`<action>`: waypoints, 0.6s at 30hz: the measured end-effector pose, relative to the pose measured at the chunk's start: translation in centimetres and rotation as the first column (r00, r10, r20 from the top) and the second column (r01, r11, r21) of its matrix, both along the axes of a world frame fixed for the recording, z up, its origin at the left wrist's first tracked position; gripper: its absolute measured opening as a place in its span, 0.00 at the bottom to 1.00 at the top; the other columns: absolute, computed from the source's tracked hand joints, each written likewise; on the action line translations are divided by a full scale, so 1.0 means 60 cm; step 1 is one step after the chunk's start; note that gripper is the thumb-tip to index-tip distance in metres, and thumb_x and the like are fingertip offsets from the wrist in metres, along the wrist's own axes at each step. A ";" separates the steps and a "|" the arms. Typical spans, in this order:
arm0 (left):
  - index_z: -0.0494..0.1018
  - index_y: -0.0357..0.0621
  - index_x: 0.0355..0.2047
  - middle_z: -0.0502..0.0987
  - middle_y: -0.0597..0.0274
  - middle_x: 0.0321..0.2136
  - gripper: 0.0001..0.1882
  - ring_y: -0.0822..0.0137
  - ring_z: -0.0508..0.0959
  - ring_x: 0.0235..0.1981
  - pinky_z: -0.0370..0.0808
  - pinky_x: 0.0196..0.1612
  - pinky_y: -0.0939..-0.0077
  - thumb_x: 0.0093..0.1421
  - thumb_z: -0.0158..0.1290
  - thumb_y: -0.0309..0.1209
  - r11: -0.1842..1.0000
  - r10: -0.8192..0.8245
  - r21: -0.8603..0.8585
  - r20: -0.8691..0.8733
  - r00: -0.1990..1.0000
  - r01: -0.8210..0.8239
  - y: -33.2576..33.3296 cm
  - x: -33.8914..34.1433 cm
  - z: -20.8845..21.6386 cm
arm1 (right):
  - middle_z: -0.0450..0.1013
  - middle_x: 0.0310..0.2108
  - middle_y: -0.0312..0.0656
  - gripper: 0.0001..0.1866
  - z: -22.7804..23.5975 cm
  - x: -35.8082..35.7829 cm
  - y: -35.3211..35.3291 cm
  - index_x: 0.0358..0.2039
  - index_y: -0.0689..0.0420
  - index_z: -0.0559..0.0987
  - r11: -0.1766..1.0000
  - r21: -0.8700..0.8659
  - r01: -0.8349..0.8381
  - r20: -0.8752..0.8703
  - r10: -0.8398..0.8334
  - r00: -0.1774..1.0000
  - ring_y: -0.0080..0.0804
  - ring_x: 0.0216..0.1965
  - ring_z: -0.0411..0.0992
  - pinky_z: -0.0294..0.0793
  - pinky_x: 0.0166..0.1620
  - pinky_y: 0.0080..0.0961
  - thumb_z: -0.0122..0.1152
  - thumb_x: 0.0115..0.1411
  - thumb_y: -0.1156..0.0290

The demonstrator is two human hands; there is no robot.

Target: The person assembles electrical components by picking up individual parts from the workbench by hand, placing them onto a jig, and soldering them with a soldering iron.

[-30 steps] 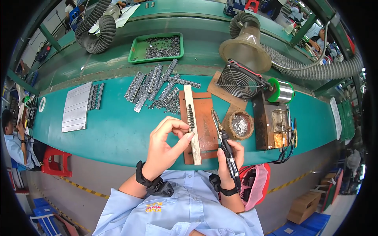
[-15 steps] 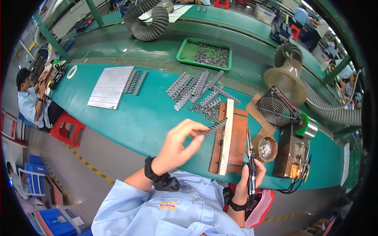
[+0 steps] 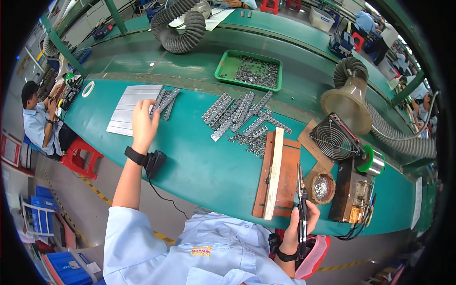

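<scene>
My left hand (image 3: 145, 126) is at the left of the bench, its fingers closed on the near end of a dark strip of small metal parts (image 3: 166, 100). That strip lies slantwise over other similar strips (image 3: 169, 112), beside the flat silvery panel (image 3: 124, 110). In my right hand (image 3: 308, 216) is a black soldering iron (image 3: 302, 209), tip pointing up and away from me. The iron stands between the brown board with a pale wooden bar (image 3: 273, 175) and a round pot (image 3: 321, 186) of shiny metal.
Several metal strips (image 3: 232, 111) and a pile of small parts (image 3: 254, 141) lie mid-bench. Behind them is a green tray (image 3: 223, 71). To the right are a fan (image 3: 332, 137), a solder spool (image 3: 373, 161) and a fume hose funnel (image 3: 349, 107). A co-worker (image 3: 40, 114) sits far left.
My left hand has carried the strip from beside the wooden bar leftward and away to the strips near the panel. The right hand still holds the soldering iron in nearly the same place.
</scene>
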State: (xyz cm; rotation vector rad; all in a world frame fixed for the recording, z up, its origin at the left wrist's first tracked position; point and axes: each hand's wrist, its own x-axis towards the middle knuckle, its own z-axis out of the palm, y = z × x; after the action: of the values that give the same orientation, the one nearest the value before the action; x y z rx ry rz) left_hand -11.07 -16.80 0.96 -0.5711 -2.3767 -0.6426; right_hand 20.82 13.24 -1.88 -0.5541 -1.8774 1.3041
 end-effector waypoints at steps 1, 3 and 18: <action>0.69 0.38 0.36 0.73 0.61 0.27 0.10 0.71 0.73 0.26 0.70 0.30 0.80 0.53 0.53 0.25 0.989 0.018 -0.139 -0.173 0.985 -0.042 0.004 -0.004 -0.003 | 0.63 0.39 0.38 0.15 0.000 0.000 0.001 0.42 0.62 0.67 1.000 0.003 -0.003 0.011 0.003 1.000 0.23 0.38 0.62 0.62 0.44 0.20 0.55 0.53 0.76; 0.70 0.38 0.34 0.73 0.60 0.26 0.09 0.69 0.73 0.24 0.70 0.28 0.78 0.52 0.53 0.25 0.990 -0.136 -0.034 0.084 0.987 0.139 0.053 0.011 0.016 | 0.63 0.39 0.38 0.15 -0.003 0.004 0.002 0.42 0.62 0.67 1.000 0.001 0.000 0.027 0.000 1.000 0.23 0.38 0.62 0.62 0.44 0.20 0.55 0.53 0.76; 0.70 0.37 0.25 0.74 0.56 0.19 0.13 0.62 0.76 0.22 0.71 0.27 0.70 0.45 0.60 0.31 0.935 -0.247 0.004 0.728 0.640 0.355 0.233 -0.065 0.002 | 0.63 0.40 0.41 0.16 0.008 0.002 0.003 0.42 0.61 0.67 1.000 -0.017 0.012 0.033 -0.012 0.999 0.26 0.39 0.63 0.62 0.46 0.23 0.57 0.52 0.77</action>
State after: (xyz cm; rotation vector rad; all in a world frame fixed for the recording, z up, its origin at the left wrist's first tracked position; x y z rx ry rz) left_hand -14.95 -2.84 1.10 -0.9293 -3.1213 -0.9991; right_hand 20.93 13.40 -1.43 -0.5986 -1.8887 1.3119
